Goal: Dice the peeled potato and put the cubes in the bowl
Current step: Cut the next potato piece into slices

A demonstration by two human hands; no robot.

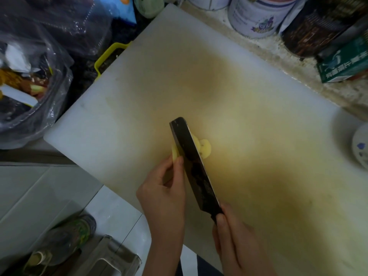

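Note:
A pale yellow peeled potato (175,153) lies on the large white cutting board (249,100), mostly hidden by my fingers and the blade. My left hand (163,194) grips it from the left. A dark cleaver (194,166) stands edge-down against the potato's right side, and my right hand (237,242) grips its handle at the lower middle. Cut potato slices (205,149) lie just right of the blade. A white bowl (360,146) with a blue pattern shows partly at the right edge, off the board.
A plastic bag of scraps (29,90) sits at the left beside a yellow-rimmed container (103,58). Tins and cartons (258,14) line the back of the counter. A green box (344,62) stands at the back right. Bottles (65,242) lie below on the tiled floor.

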